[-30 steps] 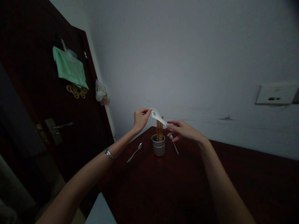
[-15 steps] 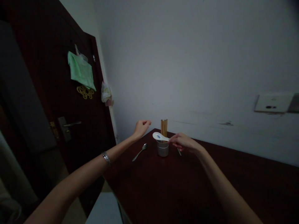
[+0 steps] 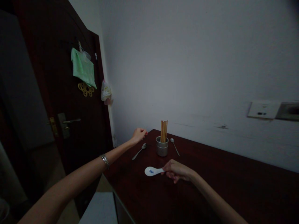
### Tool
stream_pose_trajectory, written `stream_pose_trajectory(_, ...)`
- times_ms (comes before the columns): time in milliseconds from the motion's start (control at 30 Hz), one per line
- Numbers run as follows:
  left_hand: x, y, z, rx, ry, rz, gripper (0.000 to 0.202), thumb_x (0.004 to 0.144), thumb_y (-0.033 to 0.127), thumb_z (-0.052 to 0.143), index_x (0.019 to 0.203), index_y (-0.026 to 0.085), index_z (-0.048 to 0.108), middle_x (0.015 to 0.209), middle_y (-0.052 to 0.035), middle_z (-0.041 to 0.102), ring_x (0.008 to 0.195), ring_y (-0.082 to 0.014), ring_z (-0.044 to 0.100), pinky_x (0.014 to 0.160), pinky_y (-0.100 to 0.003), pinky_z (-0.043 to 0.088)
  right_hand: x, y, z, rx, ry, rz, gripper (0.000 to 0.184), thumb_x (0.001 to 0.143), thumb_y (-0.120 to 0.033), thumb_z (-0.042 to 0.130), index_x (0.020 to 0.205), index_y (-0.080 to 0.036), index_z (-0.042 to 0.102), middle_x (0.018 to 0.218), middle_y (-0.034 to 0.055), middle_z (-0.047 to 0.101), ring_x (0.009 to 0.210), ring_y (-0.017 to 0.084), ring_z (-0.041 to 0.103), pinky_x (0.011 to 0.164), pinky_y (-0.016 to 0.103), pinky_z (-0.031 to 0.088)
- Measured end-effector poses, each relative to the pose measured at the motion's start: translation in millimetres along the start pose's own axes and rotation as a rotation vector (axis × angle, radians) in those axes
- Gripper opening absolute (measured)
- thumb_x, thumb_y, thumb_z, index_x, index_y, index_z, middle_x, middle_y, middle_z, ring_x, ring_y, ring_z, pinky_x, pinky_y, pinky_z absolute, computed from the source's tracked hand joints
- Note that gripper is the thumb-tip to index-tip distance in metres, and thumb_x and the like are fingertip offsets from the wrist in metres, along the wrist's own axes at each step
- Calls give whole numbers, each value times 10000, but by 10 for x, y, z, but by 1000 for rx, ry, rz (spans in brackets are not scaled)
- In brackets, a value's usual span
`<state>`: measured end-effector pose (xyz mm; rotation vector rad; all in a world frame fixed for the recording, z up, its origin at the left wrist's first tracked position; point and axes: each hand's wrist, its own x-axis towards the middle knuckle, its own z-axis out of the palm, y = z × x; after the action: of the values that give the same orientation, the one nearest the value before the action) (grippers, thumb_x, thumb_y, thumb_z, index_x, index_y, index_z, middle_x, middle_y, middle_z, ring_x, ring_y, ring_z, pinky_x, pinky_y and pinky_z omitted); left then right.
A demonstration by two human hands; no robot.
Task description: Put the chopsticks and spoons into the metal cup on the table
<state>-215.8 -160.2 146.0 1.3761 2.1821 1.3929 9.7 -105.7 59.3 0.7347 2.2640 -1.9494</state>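
My right hand (image 3: 176, 170) grips the handle of a white ceramic spoon (image 3: 151, 171) with a blue mark, its bowl low over the dark red table (image 3: 210, 186), in front of a metal cup (image 3: 162, 148). Wooden chopsticks (image 3: 163, 131) stand upright in that cup. My left hand (image 3: 138, 135) hovers with curled fingers at the table's far left corner, just above a metal spoon (image 3: 139, 151) lying on the wood; nothing shows in it. A second metal spoon (image 3: 174, 146) lies to the right of the cup.
A dark door (image 3: 65, 102) with a lever handle (image 3: 67, 122) stands on the left, with a green cloth (image 3: 83, 67) hanging on it. The pale wall behind the table carries a socket plate (image 3: 263, 109). A white surface (image 3: 98, 208) sits below the table's near left edge.
My left hand let go of the ceramic spoon's bowl and dropped toward the table corner. My right hand carried the spoon down and toward me, from above the cup to just over the table.
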Motion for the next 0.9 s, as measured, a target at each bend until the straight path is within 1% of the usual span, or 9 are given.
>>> stream_pose_trajectory(100,-16,-14,33,7,-21,-17,251,734,191,401,676,94,626,672,-58,616,479,-79,474,419,-170,334,-25,22,41,16,15,3,231,737,-273,483,757,-104,640,475,-35,464,333,23,381,318,150,414)
stream_pose_trajectory(267,-45,-17,94,-27,-59,-8,237,734,193,417,667,96,622,693,-62,621,514,-79,492,460,-170,358,-59,51,78,30,57,34,220,750,-256,472,742,-101,626,462,-35,463,321,28,380,315,154,415)
stream_pose_trajectory(533,51,-101,234,-12,-86,-11,225,731,211,430,704,92,619,709,-65,623,550,-88,509,469,-173,358,-36,130,57,124,53,53,273,770,-320,484,776,-87,626,461,-38,452,332,23,369,330,157,417)
stream_pose_trajectory(633,115,-163,322,-17,-88,-15,225,723,228,437,712,95,618,693,-56,616,538,-89,501,455,-177,348,-36,136,52,148,43,47,286,758,-341,505,778,-85,630,460,-41,447,332,21,362,330,155,412)
stream_pose_trajectory(767,237,-262,490,-27,-80,-26,214,716,256,460,719,108,615,648,-37,601,509,-87,485,435,-177,323,-3,167,37,167,43,45,297,750,-356,511,766,-87,637,453,-42,444,328,20,352,325,150,402)
stream_pose_trajectory(900,387,-318,653,-49,-42,-29,187,702,275,513,753,125,613,672,-38,608,525,-94,498,446,-181,323,68,235,-4,190,25,27,306,745,-374,512,768,-95,636,483,-32,471,335,22,384,345,158,426)
